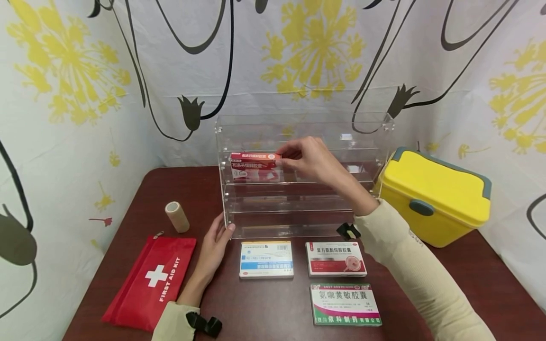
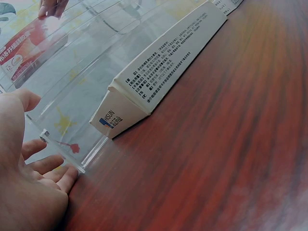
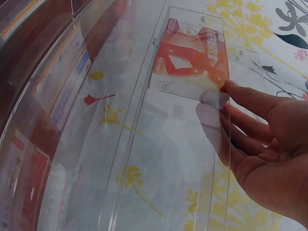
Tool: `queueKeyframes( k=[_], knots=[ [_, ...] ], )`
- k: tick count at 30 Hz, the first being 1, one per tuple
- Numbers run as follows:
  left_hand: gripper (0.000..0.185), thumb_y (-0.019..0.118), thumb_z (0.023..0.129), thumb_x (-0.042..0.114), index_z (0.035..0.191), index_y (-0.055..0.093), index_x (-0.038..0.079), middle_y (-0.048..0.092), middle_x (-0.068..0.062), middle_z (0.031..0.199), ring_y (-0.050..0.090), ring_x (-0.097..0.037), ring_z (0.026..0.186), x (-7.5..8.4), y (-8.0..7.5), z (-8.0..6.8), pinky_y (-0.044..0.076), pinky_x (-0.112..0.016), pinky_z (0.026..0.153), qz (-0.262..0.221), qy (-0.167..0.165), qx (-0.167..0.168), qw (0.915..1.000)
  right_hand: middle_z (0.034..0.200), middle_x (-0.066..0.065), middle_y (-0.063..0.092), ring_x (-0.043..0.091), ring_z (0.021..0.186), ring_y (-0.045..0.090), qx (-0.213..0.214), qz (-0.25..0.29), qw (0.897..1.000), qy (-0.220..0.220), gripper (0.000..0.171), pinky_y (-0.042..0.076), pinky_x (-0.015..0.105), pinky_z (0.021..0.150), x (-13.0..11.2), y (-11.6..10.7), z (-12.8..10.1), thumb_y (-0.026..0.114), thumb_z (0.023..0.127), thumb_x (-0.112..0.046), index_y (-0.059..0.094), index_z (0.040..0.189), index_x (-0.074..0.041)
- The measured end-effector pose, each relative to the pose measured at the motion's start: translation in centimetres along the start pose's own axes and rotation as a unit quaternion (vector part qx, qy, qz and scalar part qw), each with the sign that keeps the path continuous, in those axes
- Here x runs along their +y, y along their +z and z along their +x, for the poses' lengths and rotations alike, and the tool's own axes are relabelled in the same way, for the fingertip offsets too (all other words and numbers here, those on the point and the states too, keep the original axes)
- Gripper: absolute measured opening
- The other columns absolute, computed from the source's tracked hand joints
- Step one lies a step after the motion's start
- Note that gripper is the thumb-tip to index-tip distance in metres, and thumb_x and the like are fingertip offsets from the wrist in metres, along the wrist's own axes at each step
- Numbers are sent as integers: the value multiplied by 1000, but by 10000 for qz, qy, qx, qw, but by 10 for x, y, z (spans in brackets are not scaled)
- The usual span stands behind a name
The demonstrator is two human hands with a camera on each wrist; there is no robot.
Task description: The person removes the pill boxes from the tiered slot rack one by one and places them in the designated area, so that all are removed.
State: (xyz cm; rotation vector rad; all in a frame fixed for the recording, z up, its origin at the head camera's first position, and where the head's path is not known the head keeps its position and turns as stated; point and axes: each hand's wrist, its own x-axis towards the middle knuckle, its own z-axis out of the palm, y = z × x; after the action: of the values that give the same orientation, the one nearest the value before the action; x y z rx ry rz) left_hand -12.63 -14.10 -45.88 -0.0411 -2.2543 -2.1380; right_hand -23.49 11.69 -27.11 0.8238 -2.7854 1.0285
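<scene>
Nearest edge of the dark red-brown table (image 1: 273, 312): green-and-white medicine box (image 1: 345, 304) lying flat, right of centre. Left of it, red first aid pouch (image 1: 149, 280) with white cross, lying flat at an angle.

Next row back: 2 more flat boxes side by side, apart. Blue-and-white box (image 1: 266, 259) on the left, red-and-white box (image 1: 336, 259) on the right. Both sit just in front of the clear acrylic shelf rack (image 1: 298, 222).

Left hand (image 1: 215, 246): flat on the table, fingers straight and relaxed, holding nothing. Fingertips touch the rack's front-left bottom corner; left wrist view shows the fingers (image 2: 48, 166) against the acrylic edge, with the blue-and-white box (image 2: 163, 67) just beside.

Tan bandage roll (image 1: 177, 216) stands upright left of the rack, behind the pouch, well apart from the hand.

Right hand (image 1: 309, 158): reaching into the rack at an upper tier, thumb and fingertips pinching the right end of the orange-red medicine box (image 1: 254, 166). Box sits on its long edge on that tier, toward the rack's left side, printed face forward. Right wrist view shows the same box (image 3: 190, 57) through the acrylic, fingertips (image 3: 240, 94) at its end.

Yellow lidded storage case (image 1: 435, 196) with grey trim sits right of the rack, lid closed.

Behind everything: white curtain (image 1: 85, 71) with yellow flower print.
</scene>
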Motion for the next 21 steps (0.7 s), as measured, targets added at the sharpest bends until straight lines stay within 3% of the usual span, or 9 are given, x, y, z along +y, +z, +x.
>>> queueKeyframes(
  k=[9,21],
  knots=[
    [56,56,101,21,151,34,9,40,-13,150,38,-23,137,-1,0,0,38,-37,105,21,21,-3,10000,95,0,72,12,84,67,112,395,9990,200,16,54,30,76,3,1,1,72,91,-19,75,105,-11],
    [57,57,101,21,152,33,9,39,-12,150,38,-23,137,0,0,0,38,-37,105,-75,-20,-29,10000,94,1,73,13,82,68,363,880,9952,203,18,55,30,72,4,1,-1,75,89,-19,75,106,-12]
  ],
)
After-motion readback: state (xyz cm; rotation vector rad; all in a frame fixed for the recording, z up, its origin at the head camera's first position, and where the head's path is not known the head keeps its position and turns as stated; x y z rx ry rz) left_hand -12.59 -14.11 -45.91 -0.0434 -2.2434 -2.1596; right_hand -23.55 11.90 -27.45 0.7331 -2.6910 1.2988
